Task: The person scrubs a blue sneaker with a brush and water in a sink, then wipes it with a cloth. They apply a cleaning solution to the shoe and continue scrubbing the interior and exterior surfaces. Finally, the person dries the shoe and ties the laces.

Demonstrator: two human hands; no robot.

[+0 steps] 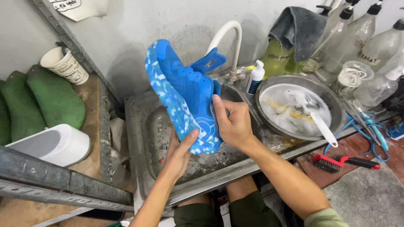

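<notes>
Nearest the camera, the left hand (pixel 180 152) cups the heel of a blue sneaker (pixel 184 93) from below, thumb pressed to the speckled blue-and-white sole, its grip closed on the shoe. Just beside it, the right hand (pixel 232 122) clasps the heel from the other side, fingers wrapped round the back edge, its grip likewise closed on the shoe. The sneaker stands nearly on end above a dull, stained metal sink (pixel 143 126), toe up, its knit upper and stiff tongue facing right.

To the right, on the wet tabletop, a round steel basin (pixel 332 101) holds soapy white water with yellowish streaks and a white-handled brush (pixel 322 126). A red-and-black wire brush (pixel 343 162) lies nearer, on reddish tile. Behind the sink, a curved white tap (pixel 229 31) rises beside a small white pump bottle (pixel 254 77). A grey cloth (pixel 301 27) drapes over a yellow-green bottle, with cloudy clear spray bottles (pixel 378 44) beyond.

At left, green shoe-shaped forms (pixel 50 98) lean near a patterned paper cup (pixel 65 65) and a smooth white rounded box (pixel 57 145).
</notes>
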